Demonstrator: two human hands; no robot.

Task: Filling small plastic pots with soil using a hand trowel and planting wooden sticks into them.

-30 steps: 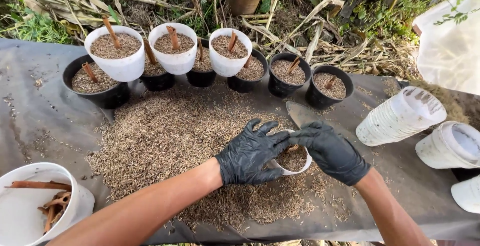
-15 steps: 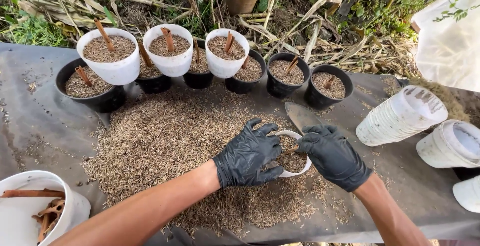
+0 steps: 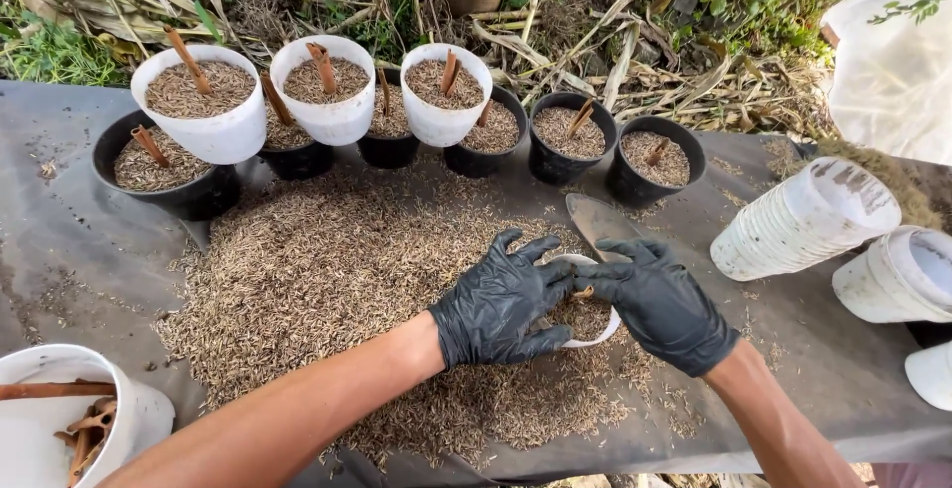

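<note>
A small white pot (image 3: 598, 332) filled with brown husks sits on a big pile of loose husks (image 3: 337, 280) on a grey sheet. My left hand (image 3: 501, 302), in a black glove, wraps around the pot's left side. My right hand (image 3: 657, 302), also gloved, rests on the pot's right rim, fingertips at a brown stick (image 3: 583, 293) poking from the husks. A metal trowel (image 3: 598, 221) lies just behind my hands.
Several filled white and black pots (image 3: 327, 101) with brown sticks line the far edge. A stack of white pots (image 3: 798, 218) lies on its side at right beside another (image 3: 897, 275). A white bucket (image 3: 69, 419) of sticks stands front left. Grass and dry leaves lie beyond.
My hands stay on the small pot; the right fingers have shifted slightly along the rim near the stick. The view has tilted a little.
</note>
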